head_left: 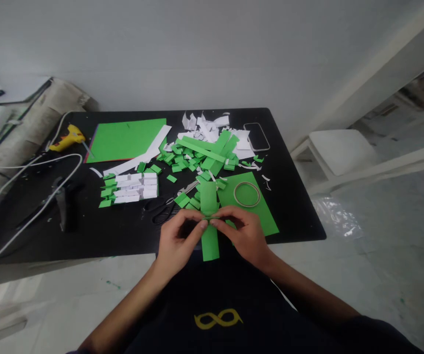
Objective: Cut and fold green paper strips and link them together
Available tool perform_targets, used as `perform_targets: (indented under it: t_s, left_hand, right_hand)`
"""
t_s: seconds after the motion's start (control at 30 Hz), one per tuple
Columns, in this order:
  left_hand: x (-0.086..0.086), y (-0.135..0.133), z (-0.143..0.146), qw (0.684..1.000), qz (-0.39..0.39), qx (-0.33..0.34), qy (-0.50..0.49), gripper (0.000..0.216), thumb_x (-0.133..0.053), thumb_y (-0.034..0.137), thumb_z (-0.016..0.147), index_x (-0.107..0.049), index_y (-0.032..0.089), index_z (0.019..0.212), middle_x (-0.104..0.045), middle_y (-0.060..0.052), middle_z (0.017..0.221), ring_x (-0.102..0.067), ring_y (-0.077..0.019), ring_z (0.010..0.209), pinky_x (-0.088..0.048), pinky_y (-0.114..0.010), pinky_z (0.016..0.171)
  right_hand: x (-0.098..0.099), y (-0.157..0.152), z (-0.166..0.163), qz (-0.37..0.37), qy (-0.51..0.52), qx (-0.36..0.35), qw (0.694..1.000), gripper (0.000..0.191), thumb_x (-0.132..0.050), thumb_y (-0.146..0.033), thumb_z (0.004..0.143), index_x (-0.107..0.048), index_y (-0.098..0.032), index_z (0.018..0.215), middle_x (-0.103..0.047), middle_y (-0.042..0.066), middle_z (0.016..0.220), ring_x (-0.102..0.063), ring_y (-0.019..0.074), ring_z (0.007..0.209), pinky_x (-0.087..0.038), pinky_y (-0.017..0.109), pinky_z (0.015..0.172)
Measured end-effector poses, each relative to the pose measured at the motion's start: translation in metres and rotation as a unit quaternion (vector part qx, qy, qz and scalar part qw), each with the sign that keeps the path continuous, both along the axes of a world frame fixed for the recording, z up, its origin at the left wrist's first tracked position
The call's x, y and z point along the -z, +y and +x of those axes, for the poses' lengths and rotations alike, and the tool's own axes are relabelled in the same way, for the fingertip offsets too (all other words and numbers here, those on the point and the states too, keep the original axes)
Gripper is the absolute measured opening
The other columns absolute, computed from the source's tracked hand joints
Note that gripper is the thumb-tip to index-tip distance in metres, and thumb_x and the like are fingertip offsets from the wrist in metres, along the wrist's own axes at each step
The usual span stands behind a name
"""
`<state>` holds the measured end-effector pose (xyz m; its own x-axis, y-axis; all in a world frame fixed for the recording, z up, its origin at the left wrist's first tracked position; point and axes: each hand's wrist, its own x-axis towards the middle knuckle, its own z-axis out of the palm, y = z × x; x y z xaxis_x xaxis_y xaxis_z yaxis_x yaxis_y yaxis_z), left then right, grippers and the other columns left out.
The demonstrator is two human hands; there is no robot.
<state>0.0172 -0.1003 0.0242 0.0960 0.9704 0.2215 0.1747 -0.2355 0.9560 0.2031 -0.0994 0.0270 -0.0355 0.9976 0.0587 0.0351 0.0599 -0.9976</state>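
Observation:
Between both hands a green paper strip (209, 246) hangs upright at the table's front edge, with a crease where the fingers meet. My left hand (179, 236) pinches the strip at that crease with thumb and forefinger. From the other side, my right hand (244, 233) grips the same crease, its fingertips nearly touching those of the left. Behind the strip lie cut green paper pieces (184, 199) and black-handled scissors (162, 209). Close to my right hand is a green sheet (267, 216) with a tape roll (246, 194) on it.
A heap of white and green scraps (204, 147) covers the table's back middle. Folded green and white pieces (134, 188) sit in rows at left. Further left are a yellow glue gun (70, 138), a white cable (31, 241) and pliers (61, 204). A white stool (337, 150) stands right.

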Motion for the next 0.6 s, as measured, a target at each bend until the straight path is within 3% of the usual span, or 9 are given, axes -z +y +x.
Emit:
perform_targets:
  t_s: [0.17,0.6]
  left_hand:
    - [-0.0004,0.0004,0.0033,1.000,-0.010,-0.023,-0.007,0.007,-0.076,0.025,0.093,-0.074,0.020,0.089,-0.074,-0.001,0.079,-0.067,-0.0142,0.070,-0.054,-0.026,0.066]
    - [0.0063,-0.0035,0.0069,0.996,-0.047,-0.058,-0.058,0.010,-0.080,0.025,0.090,-0.073,0.020,0.085,-0.075,-0.002,0.082,-0.069,-0.0148,0.074,-0.056,-0.028,0.070]
  right_hand:
    - [0.0010,-0.0011,-0.0007,0.014,0.008,0.013,1.000,0.007,-0.088,-0.032,0.084,-0.083,-0.029,0.088,-0.080,0.003,0.097,-0.075,0.0234,0.096,-0.061,0.039,0.086]
    - [-0.0018,-0.0054,-0.0071,-0.048,0.033,0.057,0.997,0.013,-0.090,-0.034,0.077,-0.081,-0.028,0.083,-0.081,0.002,0.084,-0.076,0.0225,0.079,-0.065,0.038,0.073]
